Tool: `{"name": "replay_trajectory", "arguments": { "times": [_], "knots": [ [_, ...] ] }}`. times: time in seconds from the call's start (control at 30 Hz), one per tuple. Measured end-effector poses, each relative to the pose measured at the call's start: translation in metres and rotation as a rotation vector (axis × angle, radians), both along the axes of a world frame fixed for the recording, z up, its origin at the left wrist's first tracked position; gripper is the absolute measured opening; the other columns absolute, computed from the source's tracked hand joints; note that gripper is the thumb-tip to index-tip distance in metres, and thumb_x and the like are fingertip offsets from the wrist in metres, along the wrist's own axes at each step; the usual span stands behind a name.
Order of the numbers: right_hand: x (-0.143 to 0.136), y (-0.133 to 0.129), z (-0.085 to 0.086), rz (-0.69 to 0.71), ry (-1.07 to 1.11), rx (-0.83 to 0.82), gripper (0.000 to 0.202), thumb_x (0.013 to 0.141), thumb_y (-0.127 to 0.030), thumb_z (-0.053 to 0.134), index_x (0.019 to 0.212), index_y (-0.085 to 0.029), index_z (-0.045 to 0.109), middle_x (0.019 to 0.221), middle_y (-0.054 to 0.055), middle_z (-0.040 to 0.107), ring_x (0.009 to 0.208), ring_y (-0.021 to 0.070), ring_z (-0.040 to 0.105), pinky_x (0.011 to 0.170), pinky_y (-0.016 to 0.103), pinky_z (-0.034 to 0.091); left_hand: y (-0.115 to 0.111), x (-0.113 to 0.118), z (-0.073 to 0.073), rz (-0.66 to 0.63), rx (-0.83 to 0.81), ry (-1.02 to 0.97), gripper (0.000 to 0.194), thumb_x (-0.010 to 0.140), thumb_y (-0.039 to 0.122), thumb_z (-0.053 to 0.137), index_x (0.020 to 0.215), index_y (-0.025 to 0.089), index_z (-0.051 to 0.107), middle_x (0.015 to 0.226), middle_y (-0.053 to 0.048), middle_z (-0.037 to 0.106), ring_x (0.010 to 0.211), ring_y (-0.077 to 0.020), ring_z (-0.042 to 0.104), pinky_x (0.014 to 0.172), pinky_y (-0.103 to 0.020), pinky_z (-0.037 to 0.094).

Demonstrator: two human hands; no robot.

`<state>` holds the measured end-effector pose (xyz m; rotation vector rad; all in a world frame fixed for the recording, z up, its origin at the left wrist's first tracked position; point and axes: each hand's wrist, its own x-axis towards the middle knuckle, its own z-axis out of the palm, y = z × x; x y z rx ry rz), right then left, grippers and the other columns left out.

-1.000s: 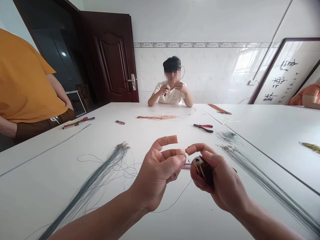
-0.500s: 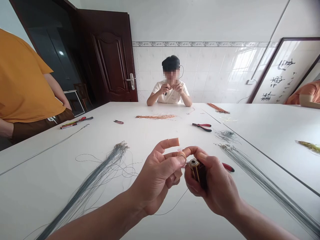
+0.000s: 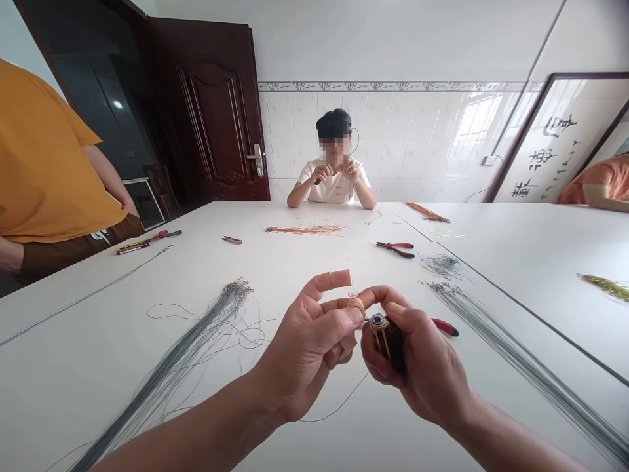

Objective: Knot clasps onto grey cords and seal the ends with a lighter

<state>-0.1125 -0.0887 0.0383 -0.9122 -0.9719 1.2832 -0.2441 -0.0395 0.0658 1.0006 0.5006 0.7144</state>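
My left hand [image 3: 314, 347] pinches the end of a thin grey line [image 3: 339, 408] between thumb and forefinger. Tape is wrapped round some of its fingertips, and another finger sticks out straight. Closed round a small dark lighter [image 3: 389, 344] with gold edges is my right hand [image 3: 430, 357]; its thumb lies near the top. The lighter's round nozzle, bluish in the middle, faces up beside the pinched end. Both hands are close together above the white table [image 3: 275, 439]. The exact tip of the line is too small to make out.
Bundles of grey line lie left [image 3: 181, 354] and right [image 3: 515, 360]. Red-and-black pliers [image 3: 397, 249], small snips [image 3: 232, 240] and an orange bundle [image 3: 304, 230] lie farther back. A red handle [image 3: 445, 327] shows behind my right hand. A person [image 3: 335, 177] sits opposite; another stands left.
My hands stay almost in place. The lighter's nozzle, dark before, now looks bluish in the middle. The whole view has shifted very slightly.
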Motion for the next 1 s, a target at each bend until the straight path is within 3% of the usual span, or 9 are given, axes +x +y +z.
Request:
{"name": "replay_trajectory", "arguments": {
  "times": [0.3,0.4,0.47,0.53,0.6,0.7,0.73,0.87,1.0],
  "knots": [
    [-0.002,0.003,-0.005,-0.015,-0.039,0.01,0.027,0.089,-0.042,0.035,0.084,-0.02,0.049,0.045,-0.006,0.043,0.042,0.0088,0.029,0.043,0.021,0.024,0.002,0.001,-0.001,-0.001,0.004,0.018,0.028,0.081,0.015,0.058,0.103,0.027,0.048,0.051,0.011,0.037,0.043,-0.0006,0.027,0.05,-0.017,0.026],
    [0.001,0.003,0.004,-0.112,0.008,0.019,0.035,0.087,-0.054,0.035,0.085,-0.022,0.048,0.044,-0.006,0.043,0.039,0.0087,0.03,0.04,0.02,0.022,0.001,0.001,0.0,0.017,-0.002,0.018,0.029,0.08,0.015,0.06,0.103,0.027,0.048,0.053,0.011,0.039,0.043,-0.0001,0.027,0.049,-0.016,0.026],
    [0.011,0.003,0.014,-0.21,0.004,0.117,0.043,0.084,-0.063,0.032,0.089,-0.024,0.047,0.046,-0.006,0.044,0.038,0.0097,0.032,0.039,0.021,0.023,0.0,0.0,0.001,0.048,0.004,0.019,0.031,0.078,0.015,0.062,0.104,0.027,0.049,0.058,0.01,0.045,0.042,0.0009,0.027,0.048,-0.016,0.026],
    [0.023,0.004,0.021,-0.316,-0.159,0.214,0.043,0.086,-0.064,0.028,0.097,-0.026,0.046,0.051,-0.006,0.046,0.041,0.0114,0.036,0.042,0.023,0.03,0.0,-0.001,0.003,0.085,0.021,0.023,0.033,0.076,0.014,0.063,0.104,0.026,0.049,0.065,0.009,0.051,0.042,0.0019,0.03,0.049,-0.016,0.028],
    [0.034,0.008,0.019,-0.352,-0.585,0.181,0.034,0.092,-0.055,0.029,0.104,-0.027,0.044,0.06,-0.004,0.051,0.049,0.0138,0.044,0.049,0.026,0.037,0.001,-0.003,0.005,0.117,0.066,0.024,0.035,0.076,0.013,0.063,0.104,0.026,0.049,0.07,0.008,0.054,0.043,0.0022,0.032,0.049,-0.015,0.03],
    [0.038,0.017,-0.002,-0.157,-1.39,0.018,0.018,0.094,-0.032,0.035,0.094,-0.022,0.049,0.076,0.003,0.058,0.067,0.0196,0.053,0.06,0.031,0.041,0.002,-0.006,0.006,0.179,0.173,0.026,0.034,0.076,0.012,0.063,0.104,0.027,0.049,0.07,0.008,0.055,0.045,0.0017,0.035,0.05,-0.014,0.032],
    [0.035,0.02,-0.012,-0.079,-1.516,0.005,0.014,0.091,-0.024,0.04,0.084,-0.019,0.051,0.078,0.005,0.058,0.072,0.0219,0.054,0.064,0.034,0.041,0.002,-0.006,0.006,0.195,0.198,0.029,0.034,0.076,0.012,0.063,0.104,0.027,0.049,0.07,0.008,0.056,0.045,0.0014,0.036,0.05,-0.014,0.033],
    [0.022,0.025,-0.045,0.099,-1.603,0.013,0.013,0.078,-0.007,0.053,0.071,-0.017,0.052,0.08,0.007,0.061,0.081,0.0245,0.057,0.071,0.037,0.043,0.002,-0.006,0.006,0.215,0.231,0.023,0.034,0.076,0.011,0.062,0.103,0.027,0.05,0.07,0.008,0.057,0.047,0.001,0.037,0.049,-0.012,0.035],
    [0.023,0.023,-0.042,0.135,-1.579,0.014,0.015,0.069,-0.005,0.061,0.07,-0.017,0.053,0.081,0.005,0.062,0.083,0.0251,0.058,0.073,0.037,0.045,0.0,-0.003,0.005,0.2,0.231,-0.024,0.034,0.075,0.007,0.061,0.102,0.025,0.05,0.069,0.007,0.058,0.049,0.0005,0.041,0.047,-0.011,0.034]
  ]
}}
